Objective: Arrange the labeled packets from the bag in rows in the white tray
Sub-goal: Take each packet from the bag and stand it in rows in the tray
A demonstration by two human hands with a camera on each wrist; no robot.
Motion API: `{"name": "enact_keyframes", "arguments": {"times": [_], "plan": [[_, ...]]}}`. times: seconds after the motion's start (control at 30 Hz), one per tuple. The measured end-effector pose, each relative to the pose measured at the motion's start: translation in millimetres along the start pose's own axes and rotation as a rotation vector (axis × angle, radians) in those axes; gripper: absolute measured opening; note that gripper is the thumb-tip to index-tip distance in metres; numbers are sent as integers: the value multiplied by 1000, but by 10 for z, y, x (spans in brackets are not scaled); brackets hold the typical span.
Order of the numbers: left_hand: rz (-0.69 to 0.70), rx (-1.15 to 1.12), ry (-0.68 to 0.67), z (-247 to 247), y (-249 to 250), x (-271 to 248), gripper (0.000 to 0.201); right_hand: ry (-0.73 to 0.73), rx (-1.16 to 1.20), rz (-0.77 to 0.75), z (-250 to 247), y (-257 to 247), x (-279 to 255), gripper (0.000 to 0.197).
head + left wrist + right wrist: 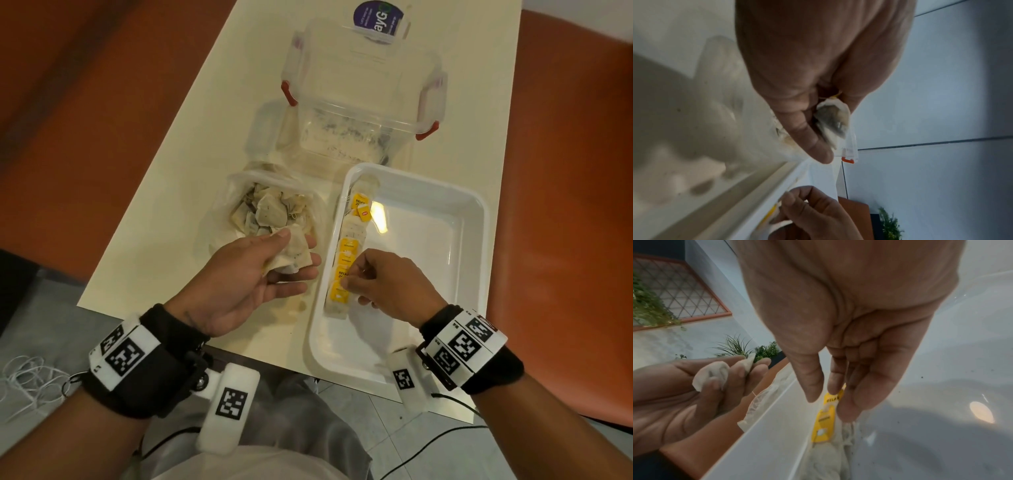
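Observation:
A white tray (421, 181) sits on the cream table, right of a clear bag (270, 209) full of pale packets. A row of packets with yellow labels (349, 246) runs along the tray's left wall, also visible in the right wrist view as the row (824, 423). My right hand (347, 279) hovers over the near end of that row; its fingertips (833, 391) touch a yellow label, with thumb and index apart. My left hand (299, 251) is palm up beside the bag, thumb curled over a small bunch of packets (287, 262), which also show in the left wrist view as packets (835, 120).
A clear lidded container (363, 109) with red latches stands behind the bag and tray. Orange seats flank the narrow table. The tray's near end overhangs the table's front edge (260, 356). White cord (27, 380) lies on the floor at left.

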State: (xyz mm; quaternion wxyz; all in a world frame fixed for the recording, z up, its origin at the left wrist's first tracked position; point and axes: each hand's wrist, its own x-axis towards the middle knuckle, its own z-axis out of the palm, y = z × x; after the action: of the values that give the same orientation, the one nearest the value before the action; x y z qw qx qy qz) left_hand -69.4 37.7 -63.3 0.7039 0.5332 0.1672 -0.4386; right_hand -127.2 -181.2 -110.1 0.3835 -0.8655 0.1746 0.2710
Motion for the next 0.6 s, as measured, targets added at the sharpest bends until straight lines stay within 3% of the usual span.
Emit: {"name": "enact_keyframes", "arguments": {"times": [0.13, 0.23, 0.37, 0.6], "plan": [[-24, -162, -30, 52, -21, 27, 39, 156, 60, -116, -78, -97, -146, 16], [-19, -104, -89, 91, -19, 38, 37, 191, 272, -208, -128, -304, -314, 16], [-16, 142, -213, 173, -44, 14, 33, 129, 380, -286, -202, -429, -385, 20], [-31, 206, -397, 201, -69, -3, 41, -3, 571, -315, -351, -296, -429, 8]]}}
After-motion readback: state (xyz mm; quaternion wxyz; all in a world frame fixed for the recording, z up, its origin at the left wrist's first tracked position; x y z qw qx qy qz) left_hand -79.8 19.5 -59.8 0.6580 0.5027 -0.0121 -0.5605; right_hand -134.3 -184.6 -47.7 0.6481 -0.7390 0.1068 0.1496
